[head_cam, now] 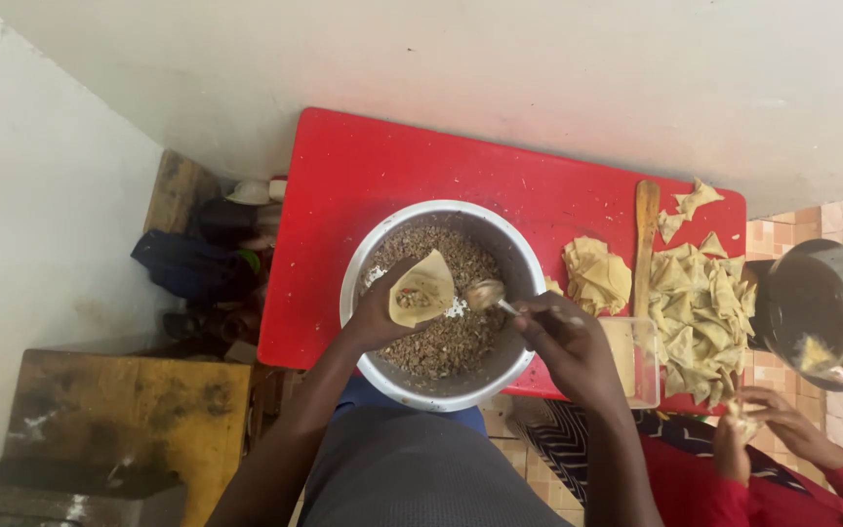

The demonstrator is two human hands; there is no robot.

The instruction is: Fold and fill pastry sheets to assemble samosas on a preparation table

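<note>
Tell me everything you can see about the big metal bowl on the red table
The metal bowl is round, wide and silvery, with a broad rolled rim. It stands upright at the near edge of the red table, overhanging slightly toward the person. It is filled with a brownish minced filling with some white bits. The left hand holds a filled pastry cone above it, and the right hand holds a spoon over the filling.

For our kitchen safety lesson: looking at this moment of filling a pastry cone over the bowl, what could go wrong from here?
1. The pastry cone in the left hand looks thin and open; overfilling might tear it or spill the filling.
2. The metal bowl overhangs the red table edge, so a push from the spoon in the right hand could tip it.
3. The folded pastries lie uncovered and may dry out.
</note>
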